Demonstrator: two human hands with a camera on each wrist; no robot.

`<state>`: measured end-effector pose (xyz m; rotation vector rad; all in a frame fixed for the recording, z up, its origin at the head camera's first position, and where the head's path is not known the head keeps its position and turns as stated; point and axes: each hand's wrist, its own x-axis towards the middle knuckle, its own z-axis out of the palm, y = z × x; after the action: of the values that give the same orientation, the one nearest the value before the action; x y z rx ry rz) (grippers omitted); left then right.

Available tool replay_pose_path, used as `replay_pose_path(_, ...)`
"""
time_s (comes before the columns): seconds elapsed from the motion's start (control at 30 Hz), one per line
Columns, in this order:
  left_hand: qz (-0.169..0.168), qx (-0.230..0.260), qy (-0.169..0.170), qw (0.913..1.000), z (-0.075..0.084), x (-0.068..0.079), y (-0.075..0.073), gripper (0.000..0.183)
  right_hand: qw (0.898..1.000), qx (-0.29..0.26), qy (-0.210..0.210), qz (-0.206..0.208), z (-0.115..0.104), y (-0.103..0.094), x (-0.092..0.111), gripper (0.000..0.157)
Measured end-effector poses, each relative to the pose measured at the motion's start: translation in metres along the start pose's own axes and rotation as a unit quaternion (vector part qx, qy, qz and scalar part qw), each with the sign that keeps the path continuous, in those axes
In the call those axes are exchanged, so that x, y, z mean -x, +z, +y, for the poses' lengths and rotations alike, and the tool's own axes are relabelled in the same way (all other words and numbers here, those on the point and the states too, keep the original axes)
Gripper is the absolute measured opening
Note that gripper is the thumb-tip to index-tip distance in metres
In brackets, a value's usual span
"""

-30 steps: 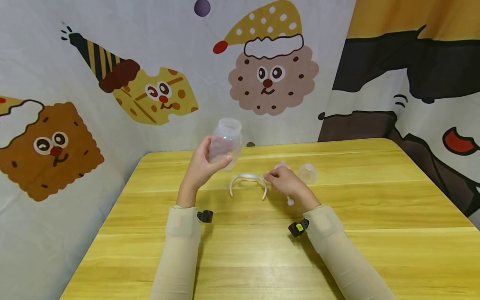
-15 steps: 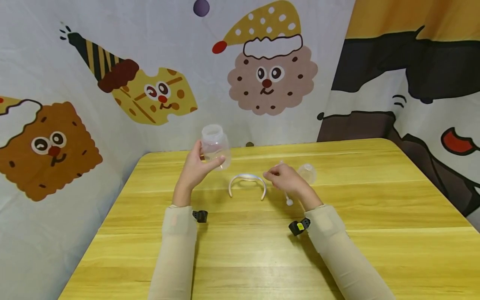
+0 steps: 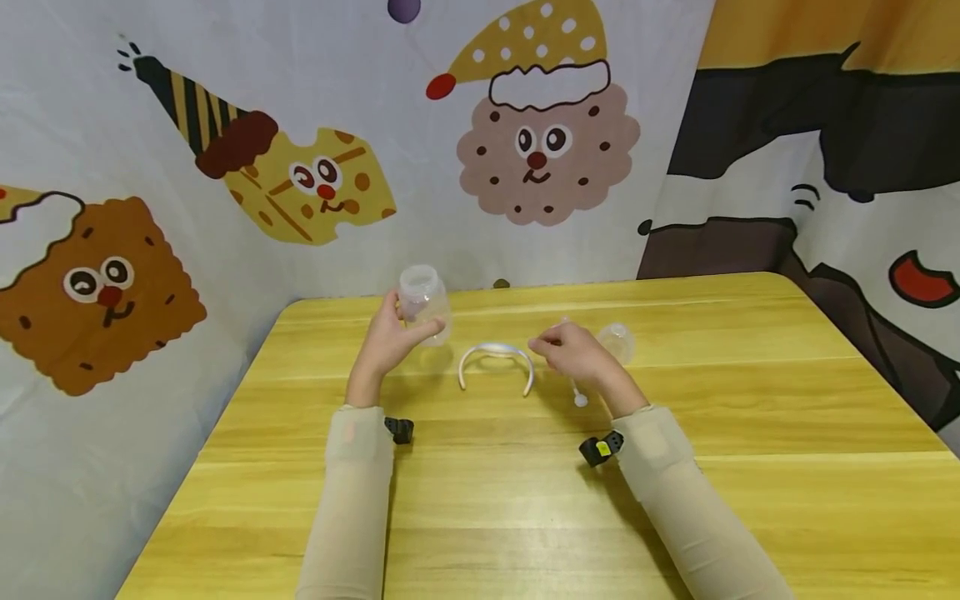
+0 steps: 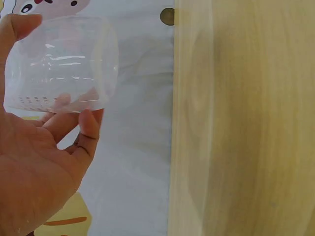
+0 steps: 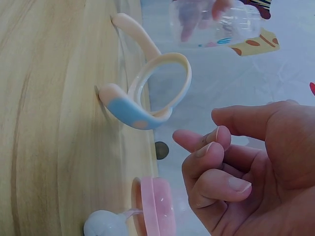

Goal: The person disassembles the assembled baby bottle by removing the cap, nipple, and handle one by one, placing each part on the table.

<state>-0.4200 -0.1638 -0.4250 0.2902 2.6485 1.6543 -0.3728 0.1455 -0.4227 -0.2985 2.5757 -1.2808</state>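
My left hand [image 3: 381,346] grips a clear baby bottle [image 3: 422,310], its open mouth facing up, above the far left of the table. In the left wrist view the thumb and fingers lie on either side of the bottle, and small scale marks show on its wall. My right hand [image 5: 246,167] holds nothing, its fingers loosely curled beside the bottle's two-armed handle [image 5: 132,114], which stands on the table with its ring raised. Below the right hand is a pink lid [image 5: 160,206] with a thin straw ending in a white weight [image 5: 104,224]; in the head view the hand mostly hides the lid.
A clear dome cap [image 3: 618,340] stands on the wooden table [image 3: 480,500] just beyond the right hand. Behind the table's far edge hangs a cloth backdrop [image 3: 420,208] with cartoon figures.
My left hand has carried the bottle left and lower, towards the tabletop. The right hand has stayed almost in place, and the handle, lid and cap have not moved.
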Motion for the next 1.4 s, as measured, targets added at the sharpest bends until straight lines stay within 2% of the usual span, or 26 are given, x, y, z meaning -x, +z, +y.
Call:
replay_pose_path(0.33, -0.027, -0.044, -0.047, 0.9976, -0.007, 0.000, 0.001, 0.094, 1.000, -0.002, -0.008, 0.006, -0.002, -0.002, 0.000, 0.038)
replay_pose_path(0.7, -0.050, -0.063, -0.054, 0.9952, -0.013, 0.001, 0.000, 0.093, 1.000, -0.010, -0.005, 0.009, -0.002, -0.001, 0.000, 0.037)
replay_pose_path(1.03, -0.064, -0.110, -0.069, 0.9895, -0.013, -0.003, 0.000, 0.102, 1.000, 0.004, -0.009, 0.010, -0.005, -0.005, -0.001, 0.037)
replay_pose_path(1.17, -0.067, -0.105, -0.058, 0.9905, -0.013, -0.005, 0.000, 0.095, 1.000, 0.003, -0.009, 0.013, -0.007, -0.006, -0.002, 0.035)
replay_pose_path(1.4, -0.087, -0.080, -0.033, 0.9925, -0.014, -0.003, 0.002, 0.064, 1.000, 0.004, -0.007, 0.006, -0.005, -0.005, -0.001, 0.035)
